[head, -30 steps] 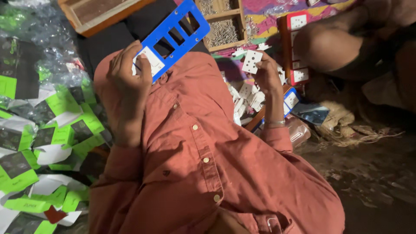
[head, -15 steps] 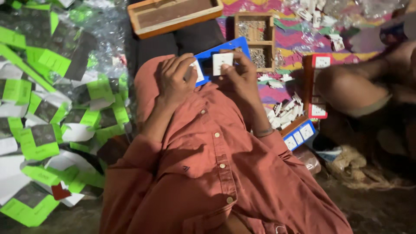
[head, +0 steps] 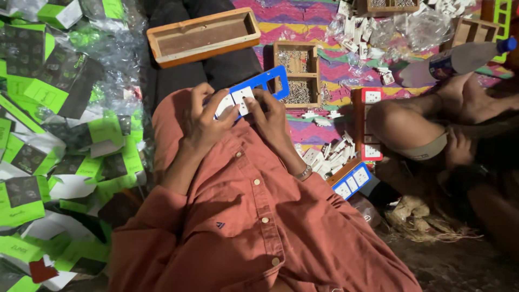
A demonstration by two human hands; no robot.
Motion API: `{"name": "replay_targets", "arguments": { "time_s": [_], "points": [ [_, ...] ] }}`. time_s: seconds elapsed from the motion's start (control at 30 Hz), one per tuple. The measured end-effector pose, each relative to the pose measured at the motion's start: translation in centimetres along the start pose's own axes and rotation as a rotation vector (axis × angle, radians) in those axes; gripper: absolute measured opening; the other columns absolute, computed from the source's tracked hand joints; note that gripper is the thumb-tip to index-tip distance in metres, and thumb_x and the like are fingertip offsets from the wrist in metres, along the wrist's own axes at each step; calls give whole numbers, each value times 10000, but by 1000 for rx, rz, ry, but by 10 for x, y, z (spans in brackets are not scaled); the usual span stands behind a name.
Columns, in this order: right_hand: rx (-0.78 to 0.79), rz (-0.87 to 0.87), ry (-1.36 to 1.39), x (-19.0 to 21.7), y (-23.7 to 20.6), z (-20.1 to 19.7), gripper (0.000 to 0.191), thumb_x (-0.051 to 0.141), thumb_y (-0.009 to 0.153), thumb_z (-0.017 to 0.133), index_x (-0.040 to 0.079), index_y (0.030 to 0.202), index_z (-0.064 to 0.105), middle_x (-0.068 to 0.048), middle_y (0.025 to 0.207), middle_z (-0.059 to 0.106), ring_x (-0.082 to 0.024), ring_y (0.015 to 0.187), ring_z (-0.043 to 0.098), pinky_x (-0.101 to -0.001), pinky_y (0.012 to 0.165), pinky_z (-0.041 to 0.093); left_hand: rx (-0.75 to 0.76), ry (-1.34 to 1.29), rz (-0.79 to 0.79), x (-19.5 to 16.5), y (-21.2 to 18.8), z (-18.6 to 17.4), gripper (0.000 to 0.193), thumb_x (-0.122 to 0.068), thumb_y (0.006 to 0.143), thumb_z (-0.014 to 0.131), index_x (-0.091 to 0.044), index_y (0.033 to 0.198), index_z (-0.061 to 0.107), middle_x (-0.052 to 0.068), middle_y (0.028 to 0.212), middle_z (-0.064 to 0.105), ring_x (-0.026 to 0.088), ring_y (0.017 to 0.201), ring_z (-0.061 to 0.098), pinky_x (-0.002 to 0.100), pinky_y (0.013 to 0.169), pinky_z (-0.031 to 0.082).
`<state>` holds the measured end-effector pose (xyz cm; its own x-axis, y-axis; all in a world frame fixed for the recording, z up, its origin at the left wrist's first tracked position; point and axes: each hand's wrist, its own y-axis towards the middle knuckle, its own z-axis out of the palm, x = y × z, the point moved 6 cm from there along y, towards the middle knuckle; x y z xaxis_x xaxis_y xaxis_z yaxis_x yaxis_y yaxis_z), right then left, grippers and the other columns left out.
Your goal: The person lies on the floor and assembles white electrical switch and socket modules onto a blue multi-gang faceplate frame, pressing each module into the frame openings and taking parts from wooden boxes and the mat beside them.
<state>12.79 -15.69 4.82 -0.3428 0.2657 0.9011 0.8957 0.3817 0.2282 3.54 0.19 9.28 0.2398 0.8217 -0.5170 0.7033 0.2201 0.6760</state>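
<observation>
Now both hands sit together at the blue plastic frame [head: 254,93], which lies low over the person's lap near the middle of the frame, just above the rust-coloured shirt [head: 243,216]. A second ago the frame was lifted up toward the upper middle, held only by the left hand [head: 203,121], while the right hand [head: 270,116] was off to the right with a loose white socket module; since then the right hand has come across and the frame has dropped. Two white modules [head: 233,103] now sit side by side in the frame's left-hand openings, and the opening at the far right end is still bare (you can see the tray behind through it).

Left grip: fingers curled round the frame's left end, thumb pressing on a white module. Right grip: fingertips pinching the frame's edge beside the second module, thumb on its face.

Around them: a small wooden tray of screws [head: 296,73] just behind the frame, a long empty wooden box [head: 205,35] at upper left of centre, green-and-black cartons [head: 48,108] heaped down the left, loose white modules [head: 330,154] right of the wrist, another person's bent knee [head: 403,127] at right.
</observation>
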Motion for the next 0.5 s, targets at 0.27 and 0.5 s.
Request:
{"name": "replay_targets", "arguments": {
  "time_s": [0.27, 0.5],
  "points": [
    [-57, 89, -222, 4, 7, -4, 350, 335, 867, 832, 33, 974, 692, -68, 662, 742, -127, 552, 716, -308, 494, 536, 62, -43, -85, 10, -4, 6, 429, -209, 859, 921, -72, 1203, 705, 83, 1188, 537, 254, 970, 649, 367, 796, 566],
    [-273, 68, -362, -62, 27, -92, 245, 235, 966, 791, 5, 886, 756, -123, 701, 741, -205, 567, 644, -355, 520, 456, 327, 179, -15, 2, 5, 23, 708, -495, 708, 881, -116, 1274, 688, 125, 1247, 568, 337, 1036, 566, 487, 911, 416]
  ]
}}
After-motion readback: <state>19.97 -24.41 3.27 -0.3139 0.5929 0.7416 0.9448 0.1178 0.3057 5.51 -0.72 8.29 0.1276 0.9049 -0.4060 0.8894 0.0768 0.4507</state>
